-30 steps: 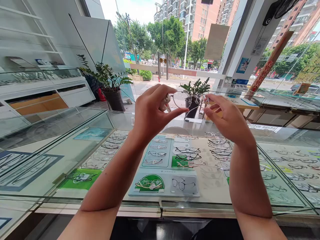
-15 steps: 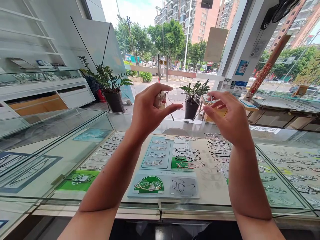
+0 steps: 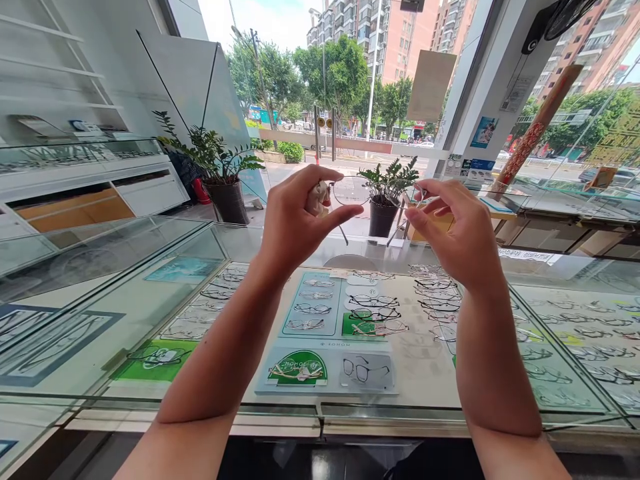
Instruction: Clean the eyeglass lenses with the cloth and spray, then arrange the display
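Observation:
Thin-rimmed eyeglasses (image 3: 351, 203) are held up between my two hands above the glass counter, their temples pointing down and away. My left hand (image 3: 295, 210) pinches the left lens between thumb and index finger, and a crumpled pale cloth (image 3: 318, 199) is tucked in its palm. At the other end of the frame, my right hand (image 3: 453, 223) has its thumb and fingers closed on the rim. The right lens is partly hidden by those fingers and hard to make out against the plant behind.
Below is a glass display case (image 3: 320, 412) with rows of eyeglasses (image 3: 374, 303) and a pale display board (image 3: 330, 348). Beyond it stand two potted plants (image 3: 227, 200), glass doors and a street. A shelf cabinet (image 3: 95, 200) is at left.
Both hands stay nearly still around the eyeglasses. The cloth in my left palm has shifted slightly, and the whole view has moved a little.

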